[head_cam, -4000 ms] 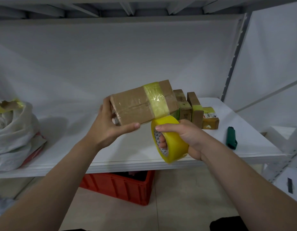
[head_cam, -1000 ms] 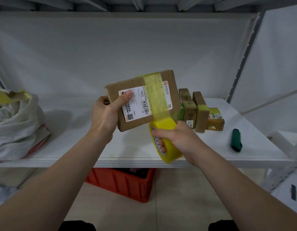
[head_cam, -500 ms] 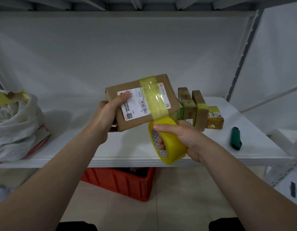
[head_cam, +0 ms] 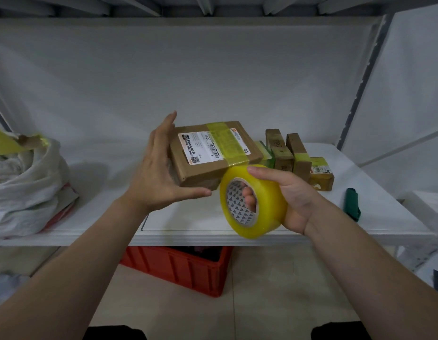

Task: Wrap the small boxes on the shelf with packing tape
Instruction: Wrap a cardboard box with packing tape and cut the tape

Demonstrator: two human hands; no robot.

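I hold a brown cardboard box point(head_cam: 208, 165) above the white shelf point(head_cam: 188, 224). It has a white shipping label on top and a band of yellow tape across it. My left hand point(head_cam: 154, 177) cradles its left end, fingers straight up along the side and thumb stretched under the front edge. My right hand point(head_cam: 296, 197) grips the yellow tape roll point(head_cam: 267, 217), fingers through the core and thumb on top. The roll sits against the box's lower right corner. Several small taped boxes point(head_cam: 281, 153) stand on the shelf behind.
A green cutter point(head_cam: 351, 203) lies on the shelf at the right. A white sack point(head_cam: 24, 187) fills the shelf's left end. A red crate point(head_cam: 178, 268) stands on the floor under the shelf. A grey upright post point(head_cam: 360, 84) borders the right side.
The box has tilted flatter, label facing up. My left hand has shifted from gripping over the label to cradling the left end with straight fingers. The roll has turned, its core now facing me.
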